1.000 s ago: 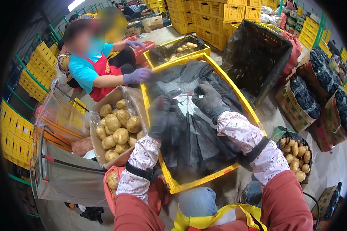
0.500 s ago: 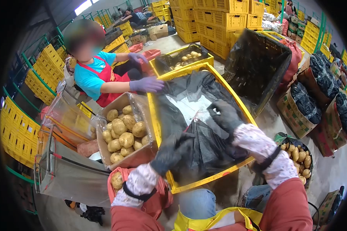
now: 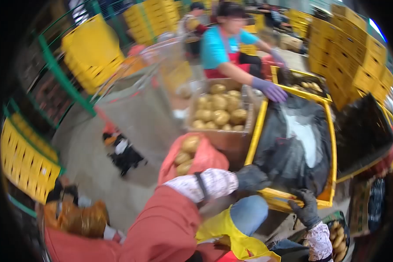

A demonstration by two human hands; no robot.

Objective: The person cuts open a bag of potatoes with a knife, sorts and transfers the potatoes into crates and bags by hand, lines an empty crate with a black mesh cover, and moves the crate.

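A yellow plastic crate [image 3: 330, 148] stands before me, lined with black plastic sheeting [image 3: 270, 139]; a pale white patch [image 3: 303, 135] shows inside. My left hand [image 3: 252, 178], in a dark glove, is against the crate's near left corner; its fingers are blurred. My right hand [image 3: 306, 208], also gloved, holds the near rim, fingers over the edge and thumb on the outer wall. Left of the crate is an open cardboard box of potatoes [image 3: 219, 105]. Beside my left forearm sits a red sack [image 3: 209, 157] with several potatoes showing.
A co-worker's purple-gloved hand [image 3: 270, 89] rests at the crate's far left corner. Behind it stands another crate of potatoes [image 3: 308, 83]. A black-lined crate [image 3: 364, 131] is tilted at right. Near my right wrist is a potato container [image 3: 339, 236]. Stacked yellow crates [image 3: 349, 43] rise behind.
My view has swung left, so everything sits further right. My hands have gone from above the black sheeting to the crate's near side. The co-worker's hand stays by the crate's far left corner.
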